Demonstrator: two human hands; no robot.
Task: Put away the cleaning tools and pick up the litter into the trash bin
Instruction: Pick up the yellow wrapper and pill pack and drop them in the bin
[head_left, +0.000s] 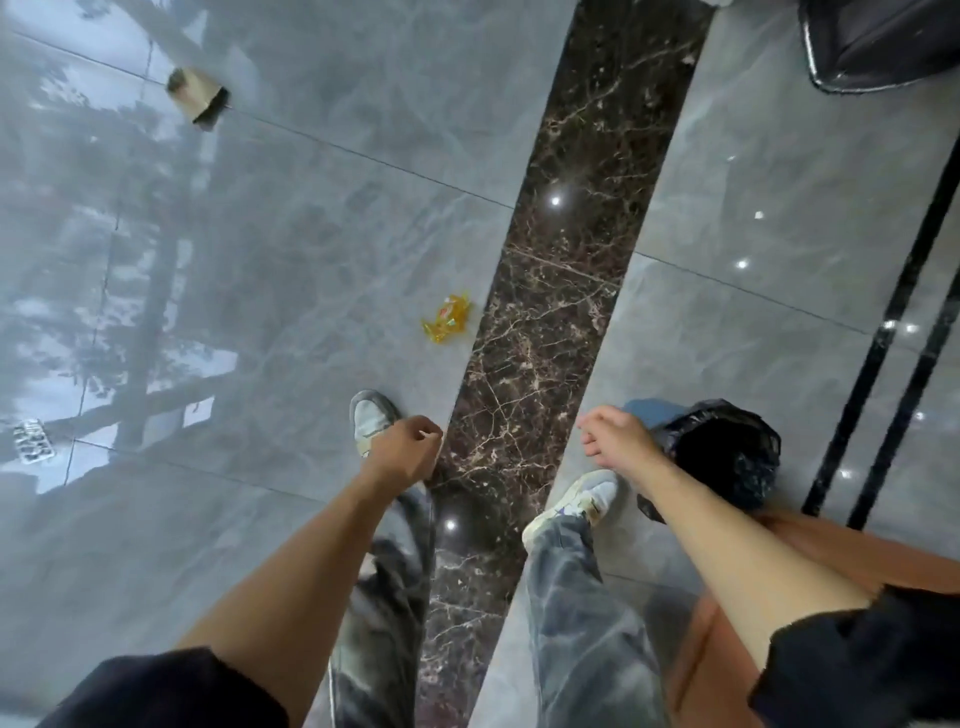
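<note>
**Inspector:** State of the hands?

**Assistant:** Left hand (402, 447) and right hand (618, 441) hang well apart, one on each side of the dark marble strip (550, 291). Both are loosely curled and, as far as I can see, empty.

**Inspector:** Litter?

**Assistant:** Yellow wrapper (448, 318) on the floor just ahead of the left hand. Brown paper scrap (197, 97) far ahead and to the left. A blister pack (34, 440) far out to the left. The trash bin (722, 457), lined in black, stands just beside the right hand.

**Inspector:** Recommendation for the step in hand?

**Assistant:** In my judgement, take the wrapper first, being nearest. Pinch it at its bunched middle, since thin film will slide on polished tile, then carry it across to the bin.

**Inspector:** Limitations?

**Assistant:** The bin's inside is too dark to read. The palms face away. A dark object (883, 41) at the far right is cut off. No cleaning tools in view.
</note>
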